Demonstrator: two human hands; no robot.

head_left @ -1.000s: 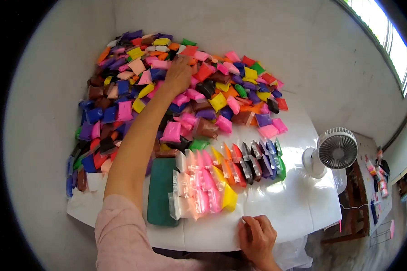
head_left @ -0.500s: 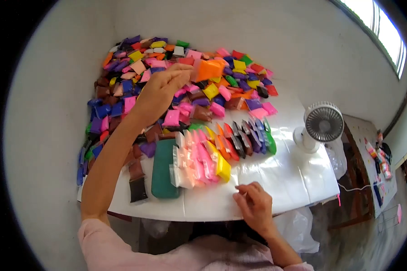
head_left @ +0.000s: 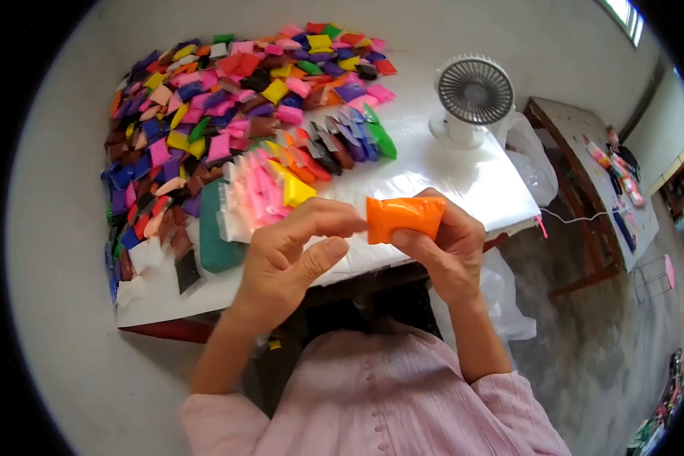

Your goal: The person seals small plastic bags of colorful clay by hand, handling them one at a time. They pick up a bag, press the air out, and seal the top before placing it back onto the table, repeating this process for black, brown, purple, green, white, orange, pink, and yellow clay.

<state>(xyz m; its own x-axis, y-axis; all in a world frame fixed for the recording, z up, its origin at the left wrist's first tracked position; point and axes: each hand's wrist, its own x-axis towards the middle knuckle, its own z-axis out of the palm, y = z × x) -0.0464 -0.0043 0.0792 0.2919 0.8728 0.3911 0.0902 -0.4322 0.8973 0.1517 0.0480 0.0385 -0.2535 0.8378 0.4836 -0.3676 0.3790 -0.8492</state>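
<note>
In front of my chest, my right hand (head_left: 454,247) grips an orange packet (head_left: 403,216), thumb across its near face and fingers behind. The packet looks soft and shiny. My left hand (head_left: 292,247) is at the packet's left side, thumb apart from the fingers and fingertips close to the packet's edge; nothing shows in its grasp. Beyond the hands, a row of packets stands on edge on the table, with pale, pink (head_left: 260,190), yellow (head_left: 296,188), orange, red, black, blue and green (head_left: 381,141) ones. A dark green block (head_left: 219,228) lies at the row's left end.
A large heap of mixed-colour packets (head_left: 220,144) covers the table's back left. The white fan (head_left: 475,91) stands at the right on the white tabletop (head_left: 418,171). Plastic bags (head_left: 501,296) hang below the edge. Another table (head_left: 585,190) with small items is farther right.
The orange packet has come from over the heap, where my left hand held it, to my right hand in front of me. Both hands are now close together, and the view has shifted.
</note>
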